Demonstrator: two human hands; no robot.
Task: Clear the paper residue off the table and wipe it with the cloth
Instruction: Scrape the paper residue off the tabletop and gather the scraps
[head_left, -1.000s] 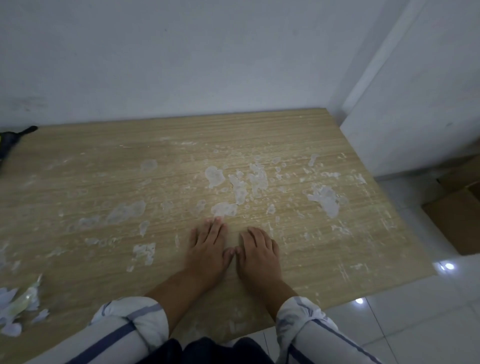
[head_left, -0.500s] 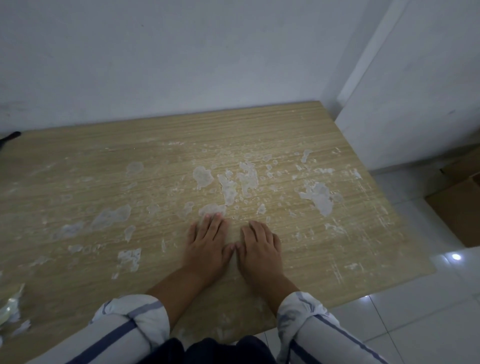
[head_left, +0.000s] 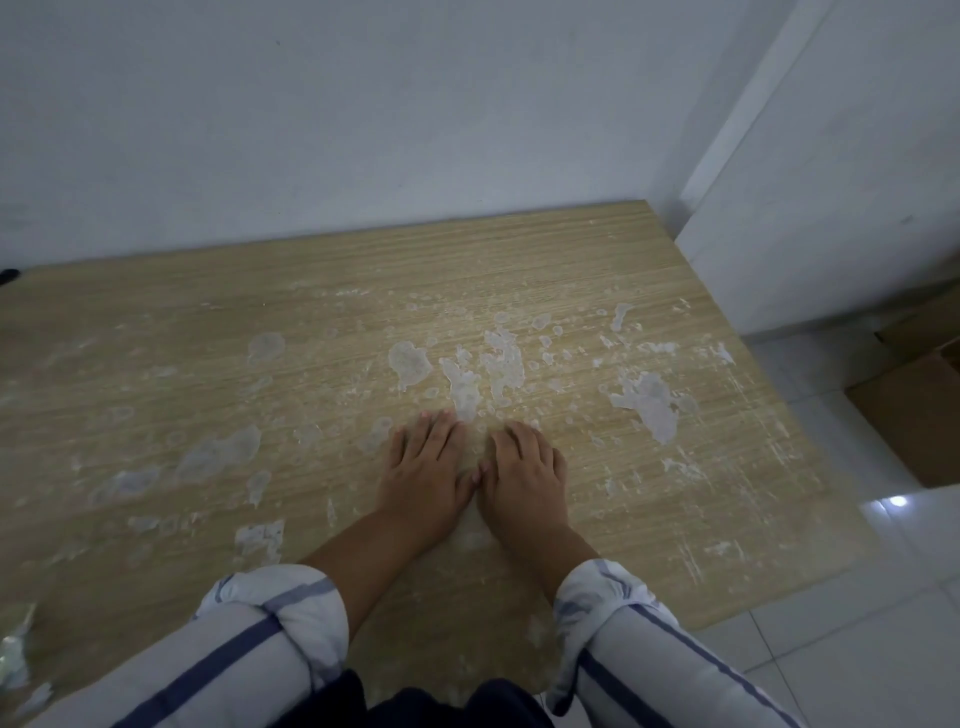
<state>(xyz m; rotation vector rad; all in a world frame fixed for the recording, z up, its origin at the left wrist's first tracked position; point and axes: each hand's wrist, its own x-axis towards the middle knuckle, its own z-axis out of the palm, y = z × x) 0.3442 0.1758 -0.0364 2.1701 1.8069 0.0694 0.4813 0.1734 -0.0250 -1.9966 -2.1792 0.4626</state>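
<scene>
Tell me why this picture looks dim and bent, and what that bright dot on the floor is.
Head view: dim, bluish light, so the left hand and right hand cast barely any shadow on the light wooden table; the wide-angle lens bows the table's edges; the bright dot on the glossy white floor tile is glare, probably a lamp's reflection.

Light wood-grain table blotched with whitish paper residue; white, blue-striped sleeves.

White wall behind, cardboard box on glossy tiled floor at right
</scene>
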